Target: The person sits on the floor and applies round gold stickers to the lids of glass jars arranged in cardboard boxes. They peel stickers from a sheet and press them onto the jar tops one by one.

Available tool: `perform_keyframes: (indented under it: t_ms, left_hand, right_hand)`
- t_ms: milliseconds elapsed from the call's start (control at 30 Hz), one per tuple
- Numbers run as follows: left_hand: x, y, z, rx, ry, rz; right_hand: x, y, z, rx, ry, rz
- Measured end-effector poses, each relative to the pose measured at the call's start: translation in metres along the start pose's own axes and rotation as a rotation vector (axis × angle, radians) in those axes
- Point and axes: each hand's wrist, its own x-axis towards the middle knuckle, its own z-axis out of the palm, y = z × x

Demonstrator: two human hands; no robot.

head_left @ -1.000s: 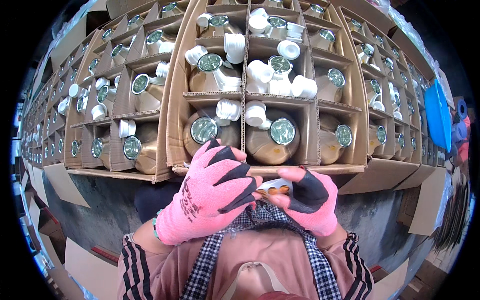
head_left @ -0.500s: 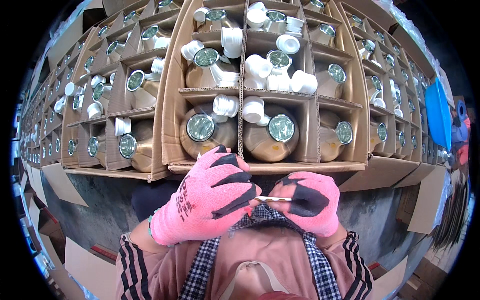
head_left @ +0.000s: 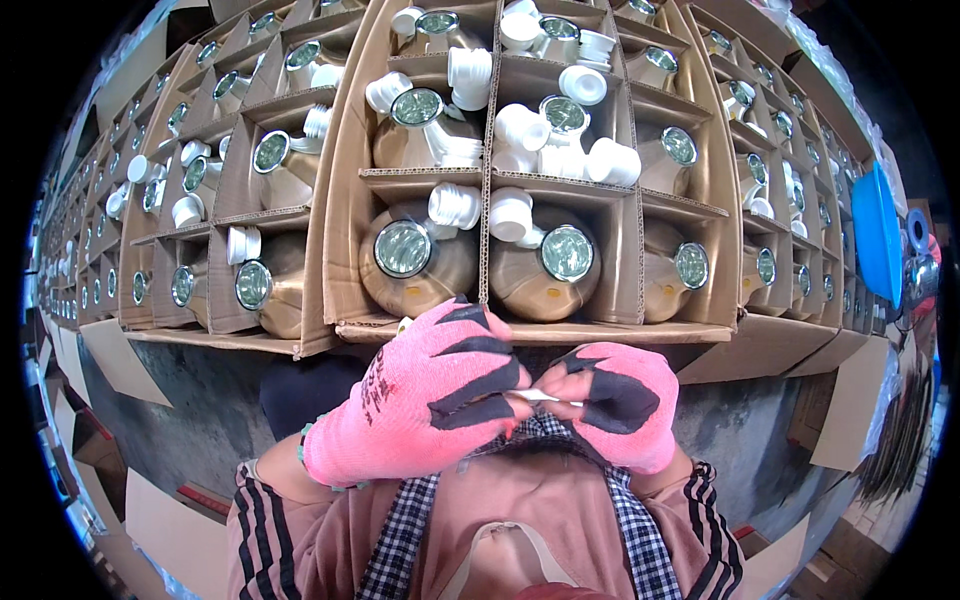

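Both of my hands wear pink gloves with black patches and bare fingertips. They meet in front of my chest, just below the near edge of an open cardboard box (head_left: 600,333). A thin white strip (head_left: 535,395) is pinched between the fingertips of my left hand (head_left: 425,390) and my right hand (head_left: 620,405). A small pale bit shows at the far side of the left hand; I cannot make out what it is. Nearest beyond the hands are two gold glass flasks (head_left: 545,295) with silvery round mouths, each bearing a small yellow oval mark.
Cardboard dividers part the box into cells holding more gold flasks. White plastic stoppers (head_left: 455,205) lie among the necks. Similar filled boxes stand left (head_left: 225,340) and right (head_left: 790,310). A blue basin (head_left: 875,235) is at far right. Cardboard flaps stick out near the grey floor.
The strip has turned slightly and shows less of its face between my fingertips. The fingers have shifted a little; both hands remain in nearly the same place.
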Motion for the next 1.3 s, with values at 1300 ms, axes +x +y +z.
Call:
perform_keyframes:
  t_ms: [1300]
  left_hand:
    - [-0.005,0.004,-0.007,-0.398,-0.128,-0.518]
  right_hand:
    - [0.007,0.003,-0.004,-0.333,0.014,-0.449]
